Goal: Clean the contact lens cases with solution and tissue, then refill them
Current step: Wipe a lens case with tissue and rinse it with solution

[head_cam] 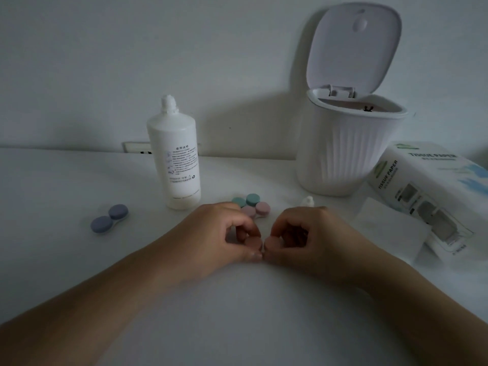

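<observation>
Two round matte pink caps (262,243), one pinched in each hand.

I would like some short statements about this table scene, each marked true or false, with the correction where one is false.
1. Each hand grips one cap of the pink case: left hand, right hand, pink case. True.
2. The solution bottle has its cap on. False: its threaded neck is bare, and a small white cap stands on the table in front of the bin.
3. The white bin has its lid raised. True.
4. The blue case lies to the right of the bottle. False: it lies to the left of it.
5. The green case lies beyond the hands, near the bottle's base. True.
</observation>
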`<state>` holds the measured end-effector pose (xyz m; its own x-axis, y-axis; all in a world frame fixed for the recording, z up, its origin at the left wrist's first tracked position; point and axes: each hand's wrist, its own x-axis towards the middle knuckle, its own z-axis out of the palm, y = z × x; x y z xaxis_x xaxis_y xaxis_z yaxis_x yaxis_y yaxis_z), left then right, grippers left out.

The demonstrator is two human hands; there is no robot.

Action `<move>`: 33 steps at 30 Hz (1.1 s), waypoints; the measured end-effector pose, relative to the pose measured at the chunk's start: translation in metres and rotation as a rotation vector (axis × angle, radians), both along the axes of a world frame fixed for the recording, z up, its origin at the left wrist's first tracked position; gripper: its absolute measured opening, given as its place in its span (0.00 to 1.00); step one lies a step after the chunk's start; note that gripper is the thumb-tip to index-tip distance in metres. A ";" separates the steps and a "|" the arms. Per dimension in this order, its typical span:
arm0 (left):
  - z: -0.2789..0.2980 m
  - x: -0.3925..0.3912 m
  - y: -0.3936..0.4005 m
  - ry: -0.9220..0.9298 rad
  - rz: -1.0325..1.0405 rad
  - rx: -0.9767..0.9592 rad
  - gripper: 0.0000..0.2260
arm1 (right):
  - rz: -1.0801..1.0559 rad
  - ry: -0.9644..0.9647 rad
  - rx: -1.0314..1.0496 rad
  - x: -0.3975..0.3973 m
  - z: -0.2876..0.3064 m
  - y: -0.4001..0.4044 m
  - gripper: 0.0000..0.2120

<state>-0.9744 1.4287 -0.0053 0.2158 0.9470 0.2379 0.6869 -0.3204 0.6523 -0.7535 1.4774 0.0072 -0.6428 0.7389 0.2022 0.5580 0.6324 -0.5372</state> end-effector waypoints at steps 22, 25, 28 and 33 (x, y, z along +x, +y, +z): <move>0.002 -0.001 0.003 -0.039 0.030 -0.095 0.11 | 0.158 -0.048 0.052 -0.004 0.013 0.015 0.09; 0.002 -0.001 0.002 -0.052 0.017 -0.116 0.12 | 0.248 -0.042 0.068 -0.002 0.014 0.012 0.08; 0.003 -0.001 0.002 -0.056 0.012 -0.108 0.11 | 0.247 -0.004 0.086 -0.002 0.015 0.008 0.11; 0.003 -0.002 0.000 -0.040 0.019 -0.128 0.11 | 0.228 -0.002 0.155 -0.005 0.011 0.007 0.04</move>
